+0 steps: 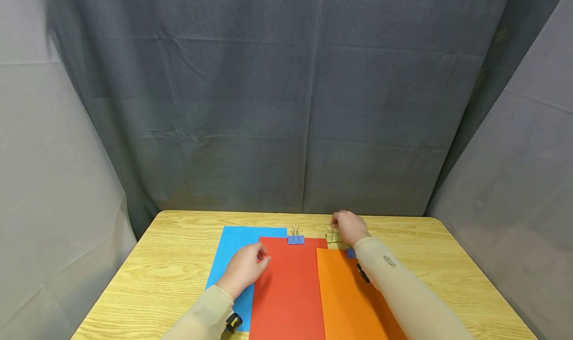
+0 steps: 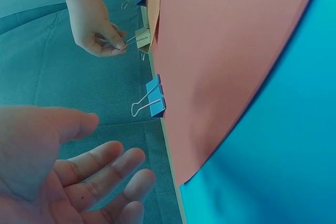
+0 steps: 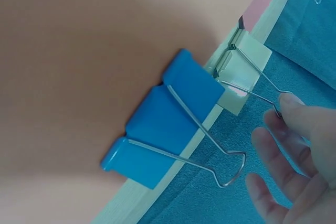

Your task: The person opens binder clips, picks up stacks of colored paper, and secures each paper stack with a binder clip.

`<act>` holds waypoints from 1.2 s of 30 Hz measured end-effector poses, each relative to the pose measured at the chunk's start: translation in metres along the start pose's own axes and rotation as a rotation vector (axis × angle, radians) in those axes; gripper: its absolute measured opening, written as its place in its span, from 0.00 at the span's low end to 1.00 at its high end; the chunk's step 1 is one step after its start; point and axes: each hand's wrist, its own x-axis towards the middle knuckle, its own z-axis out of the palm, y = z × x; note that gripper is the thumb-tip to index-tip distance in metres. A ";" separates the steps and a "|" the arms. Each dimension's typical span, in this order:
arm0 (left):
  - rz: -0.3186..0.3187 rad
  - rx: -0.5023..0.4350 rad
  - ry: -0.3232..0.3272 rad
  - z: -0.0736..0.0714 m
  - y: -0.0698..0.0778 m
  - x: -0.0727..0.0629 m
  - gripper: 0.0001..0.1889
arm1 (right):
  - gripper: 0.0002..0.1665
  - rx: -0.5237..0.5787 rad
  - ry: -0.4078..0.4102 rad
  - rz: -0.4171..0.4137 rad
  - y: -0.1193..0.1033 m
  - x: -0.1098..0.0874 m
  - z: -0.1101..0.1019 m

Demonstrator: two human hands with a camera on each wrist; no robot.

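Observation:
My right hand (image 1: 351, 226) pinches the wire handle of a yellow binder clip (image 1: 332, 237) between thumb and index finger, with its other fingers loosely bent in the right wrist view. This yellow clip (image 3: 247, 61) lies at the top edges of the red and orange sheets. Beside it, a blue binder clip (image 3: 163, 124) grips the orange sheet (image 1: 344, 290). Another blue binder clip (image 1: 296, 239) sits on the top edge of the red sheet (image 1: 286, 285). Over the left side of the red sheet hovers my left hand (image 1: 243, 266), fingers relaxed and holding nothing.
A light blue sheet (image 1: 250, 233) lies partly under the red one on the wood-grain table (image 1: 165, 260). Behind the table's far edge hangs a dark grey curtain (image 1: 241, 106), and lighter cloth (image 1: 53, 181) hangs at both sides.

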 end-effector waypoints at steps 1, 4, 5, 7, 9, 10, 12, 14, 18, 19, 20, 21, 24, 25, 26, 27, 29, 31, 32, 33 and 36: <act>0.003 -0.001 0.000 0.000 0.000 0.000 0.07 | 0.04 0.001 -0.002 0.003 0.000 0.000 0.000; -0.002 -0.003 -0.004 0.001 0.001 -0.001 0.07 | 0.03 0.005 -0.002 0.010 0.001 0.000 0.001; 0.000 -0.001 -0.004 0.001 0.001 -0.001 0.07 | 0.03 0.008 -0.001 0.009 0.000 0.000 0.001; 0.008 0.001 -0.005 0.001 0.001 -0.001 0.07 | 0.03 0.012 0.005 0.006 0.000 0.000 0.002; 0.007 0.003 -0.003 0.002 0.001 -0.001 0.07 | 0.03 0.017 0.007 0.005 -0.001 0.000 0.002; 0.007 0.002 -0.002 0.002 0.001 -0.001 0.07 | 0.03 0.020 0.008 0.008 -0.001 0.000 0.002; 0.009 0.003 0.001 0.003 0.001 -0.001 0.07 | 0.03 0.026 0.006 0.013 0.000 0.000 0.001; 0.012 0.004 0.005 0.003 0.001 -0.001 0.07 | 0.03 0.036 0.003 0.020 0.000 0.000 0.000; 0.016 0.006 0.005 0.003 0.001 -0.002 0.07 | 0.03 0.061 -0.001 0.016 0.000 -0.001 -0.002; 0.015 0.006 0.003 0.003 0.001 -0.002 0.07 | 0.03 0.066 -0.002 0.013 0.001 -0.001 -0.001; 0.009 0.003 0.000 0.003 0.000 -0.002 0.07 | 0.02 0.072 -0.003 0.014 0.001 -0.001 -0.001; 0.010 0.003 -0.002 0.004 0.000 -0.002 0.07 | 0.03 0.075 -0.001 0.013 0.002 -0.001 -0.001; 0.009 0.004 -0.005 0.003 0.000 -0.002 0.07 | 0.03 0.076 0.007 0.015 0.002 -0.001 -0.001; 0.009 0.004 -0.005 0.004 -0.001 -0.002 0.07 | 0.04 0.076 0.012 0.020 0.003 -0.001 -0.001; 0.015 0.007 -0.003 0.003 -0.001 -0.002 0.07 | 0.04 0.076 0.017 0.021 0.003 -0.001 -0.002; 0.021 0.009 0.000 0.003 -0.001 -0.002 0.07 | 0.04 0.074 0.023 0.021 0.002 -0.001 -0.002; 0.020 0.009 0.000 0.003 -0.002 -0.002 0.07 | 0.05 0.069 0.036 0.021 0.001 0.000 -0.003; 0.020 0.008 0.000 0.002 -0.001 -0.002 0.07 | 0.05 0.064 0.044 0.024 0.000 0.000 -0.003; 0.023 0.007 0.000 0.002 -0.001 -0.002 0.07 | 0.05 0.061 0.045 0.025 -0.001 0.000 -0.003; 0.020 0.004 -0.002 0.001 0.000 -0.002 0.07 | 0.04 0.057 0.048 0.026 -0.001 0.000 -0.002; 0.021 0.003 -0.003 0.001 0.001 -0.003 0.07 | 0.04 0.041 0.057 0.018 -0.002 0.000 -0.001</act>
